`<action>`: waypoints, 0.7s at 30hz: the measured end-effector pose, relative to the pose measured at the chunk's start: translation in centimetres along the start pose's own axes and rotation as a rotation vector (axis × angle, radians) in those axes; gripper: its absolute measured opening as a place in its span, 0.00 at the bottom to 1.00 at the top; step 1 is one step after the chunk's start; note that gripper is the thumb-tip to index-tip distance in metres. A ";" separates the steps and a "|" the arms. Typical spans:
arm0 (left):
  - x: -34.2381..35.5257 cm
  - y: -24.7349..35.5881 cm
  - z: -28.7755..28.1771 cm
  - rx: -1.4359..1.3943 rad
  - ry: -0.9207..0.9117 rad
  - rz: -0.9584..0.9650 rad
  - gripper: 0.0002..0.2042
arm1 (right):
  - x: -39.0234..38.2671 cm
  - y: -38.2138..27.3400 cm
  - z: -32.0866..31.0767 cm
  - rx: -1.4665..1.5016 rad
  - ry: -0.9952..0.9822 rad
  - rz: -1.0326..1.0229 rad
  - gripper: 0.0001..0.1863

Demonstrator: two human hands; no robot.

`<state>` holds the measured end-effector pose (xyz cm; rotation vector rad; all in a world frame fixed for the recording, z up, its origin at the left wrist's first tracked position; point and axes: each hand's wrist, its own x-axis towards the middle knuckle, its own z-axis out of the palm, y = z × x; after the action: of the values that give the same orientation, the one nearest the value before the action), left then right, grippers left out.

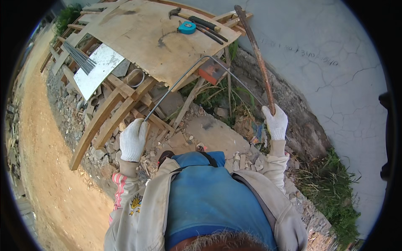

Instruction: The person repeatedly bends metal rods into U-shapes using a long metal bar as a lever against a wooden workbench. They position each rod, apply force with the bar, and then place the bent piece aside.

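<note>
My left hand (133, 140), in a white knit glove, grips one leg of a bent grey steel rod (173, 85). My right hand (274, 123), gloved likewise, is wrapped round the lower end of a long rusty metal bar (255, 44); the rod's other leg runs behind it, and whether that hand holds it too I cannot tell. The rod's bend is beside a red block (212, 72) at the edge of a plywood board (138, 37). On the board lie a hammer (173, 11), a teal tape measure (186, 27) and a long-handled tool (211, 35).
Wooden beams (106, 115) jut out below the board, beside a white panel (90, 79) with thin steel rods (81, 58). A dirt path (48, 146) runs along the left. A cracked grey wall (335, 92), rubble (247, 163) and weeds (322, 188) are on the right and below.
</note>
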<state>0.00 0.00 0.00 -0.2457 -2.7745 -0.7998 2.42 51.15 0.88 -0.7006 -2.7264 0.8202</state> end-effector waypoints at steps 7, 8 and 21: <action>2.7 -0.5 0.9 0.028 -0.133 -0.015 0.10 | -0.6 0.1 1.0 -0.087 -0.058 0.059 0.23; 3.2 -1.0 0.9 0.020 -0.148 -0.019 0.11 | -0.9 -0.1 1.3 -0.086 -0.049 0.063 0.23; 11.1 -9.2 1.1 -0.032 -0.180 0.140 0.10 | -4.4 -4.4 2.3 -0.156 0.084 0.180 0.21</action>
<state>-12.92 -6.07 -2.49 -0.5373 -2.8716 -0.8239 3.81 44.63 1.25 -1.0013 -2.7014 0.6018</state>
